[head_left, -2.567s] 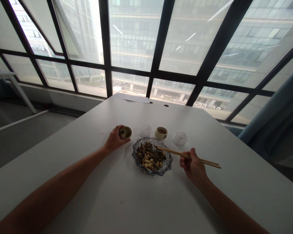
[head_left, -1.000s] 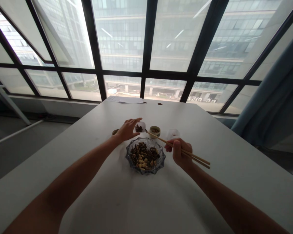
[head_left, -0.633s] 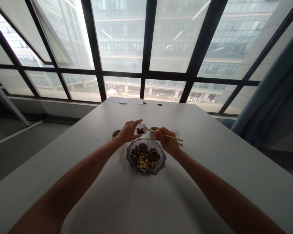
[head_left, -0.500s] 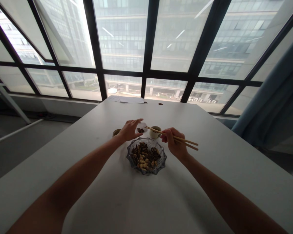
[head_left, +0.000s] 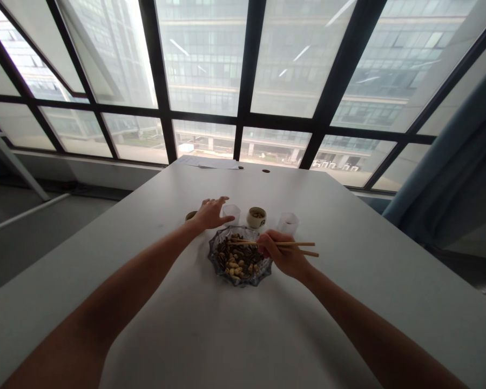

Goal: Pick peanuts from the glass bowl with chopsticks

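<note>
Right hand is gripping a pair of wooden chopsticks, lying nearly level, tips pointing left over the glass dish, butt ends sticking out right of the grip. The dish, scalloped clear glass, is sitting just left of that grip, holding dark seeds mixed with pale nuts; chopstick tips are hovering at the heap's far side, contact unclear. Left hand is lying open, fingers spread, touching the near side of a clear plastic cup standing upright just right of its fingertips. A small cup is peeking out just left of that hand, mostly hidden.
</note>
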Motion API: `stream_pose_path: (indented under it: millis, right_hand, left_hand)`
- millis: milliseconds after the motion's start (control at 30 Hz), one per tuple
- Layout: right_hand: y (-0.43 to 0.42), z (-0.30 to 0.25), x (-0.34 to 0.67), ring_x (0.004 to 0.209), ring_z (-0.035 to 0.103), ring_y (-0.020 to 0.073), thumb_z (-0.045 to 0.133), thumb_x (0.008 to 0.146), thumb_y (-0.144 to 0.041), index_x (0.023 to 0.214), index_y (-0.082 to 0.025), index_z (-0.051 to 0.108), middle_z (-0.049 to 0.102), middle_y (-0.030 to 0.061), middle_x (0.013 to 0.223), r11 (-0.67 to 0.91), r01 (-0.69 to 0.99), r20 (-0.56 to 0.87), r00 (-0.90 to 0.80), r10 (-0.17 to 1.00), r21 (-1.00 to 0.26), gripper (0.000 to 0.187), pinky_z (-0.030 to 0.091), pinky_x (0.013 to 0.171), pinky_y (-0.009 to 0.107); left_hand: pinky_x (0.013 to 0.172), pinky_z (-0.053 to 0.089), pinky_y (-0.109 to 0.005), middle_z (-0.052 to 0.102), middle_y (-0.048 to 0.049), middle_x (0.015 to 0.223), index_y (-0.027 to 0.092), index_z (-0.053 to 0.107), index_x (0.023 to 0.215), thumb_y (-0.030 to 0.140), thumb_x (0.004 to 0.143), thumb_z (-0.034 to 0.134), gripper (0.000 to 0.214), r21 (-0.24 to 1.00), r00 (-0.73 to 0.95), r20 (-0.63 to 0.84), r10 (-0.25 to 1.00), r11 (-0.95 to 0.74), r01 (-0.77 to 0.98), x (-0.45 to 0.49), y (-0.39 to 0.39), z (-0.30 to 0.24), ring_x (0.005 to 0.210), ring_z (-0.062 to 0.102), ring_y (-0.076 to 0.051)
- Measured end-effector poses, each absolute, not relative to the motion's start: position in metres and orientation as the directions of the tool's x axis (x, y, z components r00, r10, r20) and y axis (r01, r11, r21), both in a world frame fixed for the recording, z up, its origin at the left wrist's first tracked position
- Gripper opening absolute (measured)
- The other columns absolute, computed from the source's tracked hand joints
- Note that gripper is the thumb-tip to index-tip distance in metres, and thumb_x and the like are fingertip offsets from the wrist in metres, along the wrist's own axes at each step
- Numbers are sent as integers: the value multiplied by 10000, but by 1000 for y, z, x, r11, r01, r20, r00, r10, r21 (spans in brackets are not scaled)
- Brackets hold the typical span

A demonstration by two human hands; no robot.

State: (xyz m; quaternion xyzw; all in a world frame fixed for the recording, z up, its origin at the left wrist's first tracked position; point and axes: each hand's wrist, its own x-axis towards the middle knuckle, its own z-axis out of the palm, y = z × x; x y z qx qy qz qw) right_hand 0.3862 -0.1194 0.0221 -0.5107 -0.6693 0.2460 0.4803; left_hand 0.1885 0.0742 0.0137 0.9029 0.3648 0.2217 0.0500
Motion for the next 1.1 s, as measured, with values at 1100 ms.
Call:
stream_pose_path:
  millis: [1100]
  right_hand:
    - [-150,7,402,415,569,121,461,988,-475,681,-178,679,639,31,511,510,434,568,3,823,-742,479,456,406,218]
  left_hand:
    - [946,516,-438,683,-148,1137,135,424,1343,650,653,721,910,778,283,286,915,-394,490,102,52,-34,1044,667,-294]
